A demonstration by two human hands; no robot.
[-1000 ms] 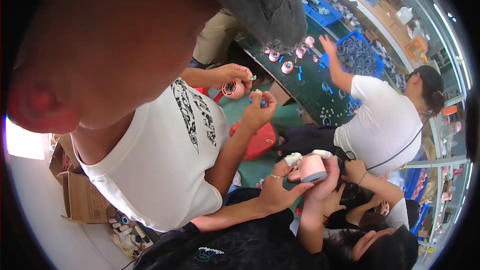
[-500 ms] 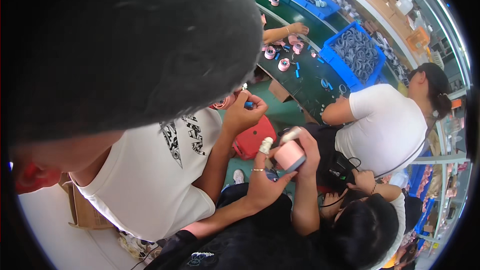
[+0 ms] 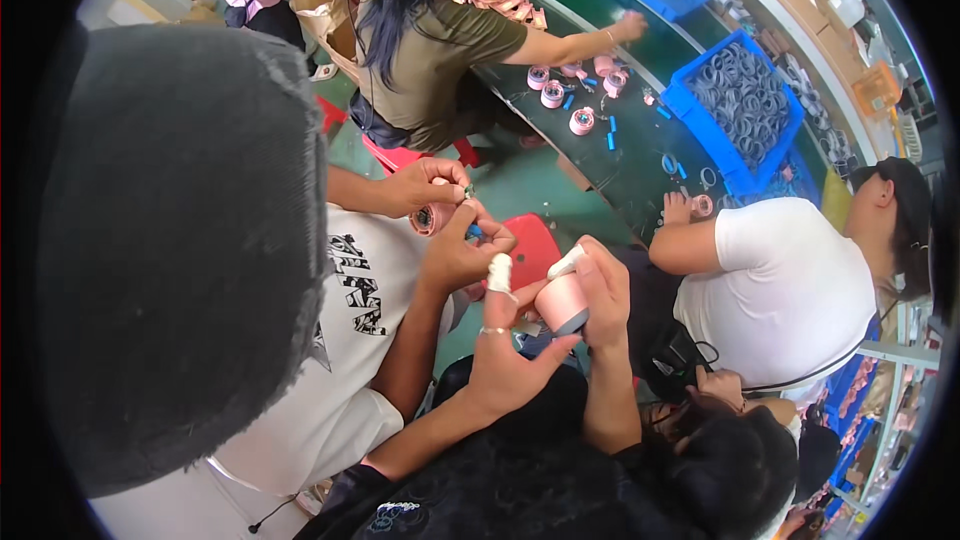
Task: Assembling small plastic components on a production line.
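A pink cylindrical housing (image 3: 563, 305) with a grey band at its lower end is held tilted between both my hands. My right hand (image 3: 603, 302) wraps round its right side, with a white covering on one finger. My left hand (image 3: 508, 365) has its fingers and thumb on the left and lower sides; a white-wrapped finger points up and a ring shows. What lies on the housing's far side is hidden. Just left, a co-worker's hands (image 3: 445, 220) hold a similar pink housing (image 3: 431, 219) with a small blue part.
A co-worker in a dark cap (image 3: 190, 260) stands close at left. Ahead is a green workbench (image 3: 560, 140) with pink housings and blue cylinders. A blue crate (image 3: 690, 105) holds grey rings. A red stool (image 3: 525, 245) stands beyond my hands. Another co-worker in white (image 3: 790, 270) sits right.
The view has shifted, and the capped head covers less, uncovering a co-worker in olive and the neighbour's hands. My hands still hold the pink housing, now slightly further left and lower.
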